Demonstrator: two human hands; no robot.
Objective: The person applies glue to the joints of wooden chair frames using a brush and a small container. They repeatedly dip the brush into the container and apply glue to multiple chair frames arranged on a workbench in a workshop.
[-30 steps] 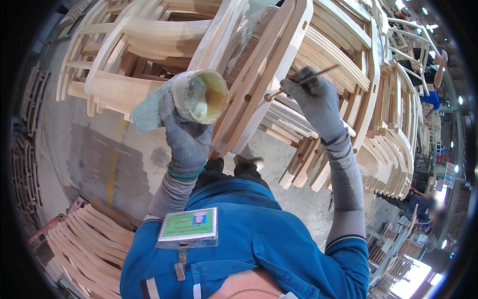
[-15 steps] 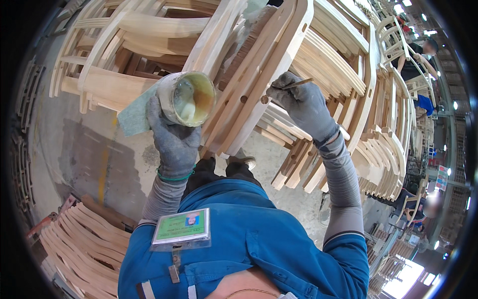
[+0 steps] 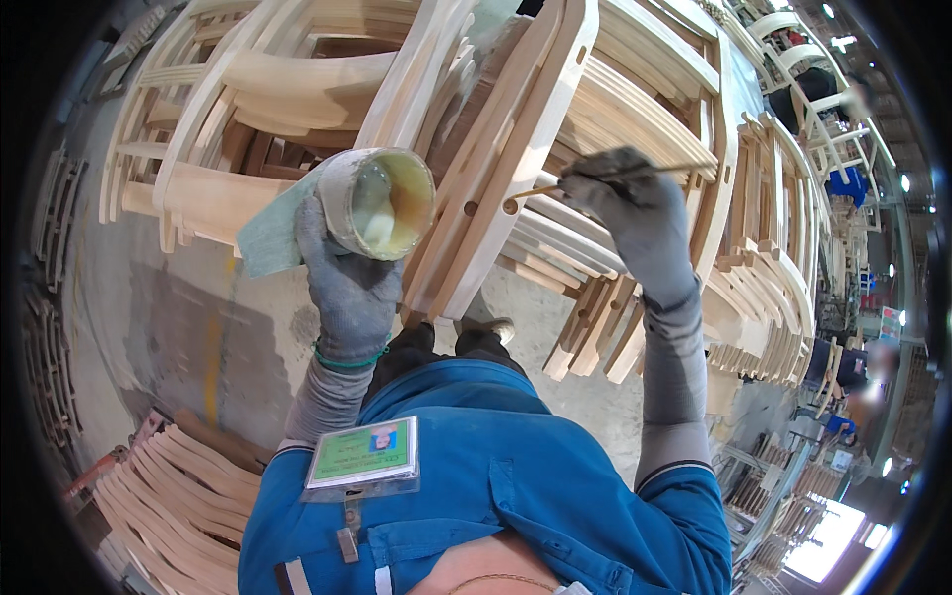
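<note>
Right hand (image 3: 635, 213) with thin brush (image 3: 595, 180) against stacked wooden chair frames (image 3: 516, 149), glue cup (image 3: 377, 203) alongside.

A stained concrete floor (image 3: 198, 327) carries a stack of unfinished pale wooden chair frames (image 3: 555, 129). Below and to the left of that stack, a pile of curved wooden slats (image 3: 169, 496) lies on the floor, well apart from it.
</note>
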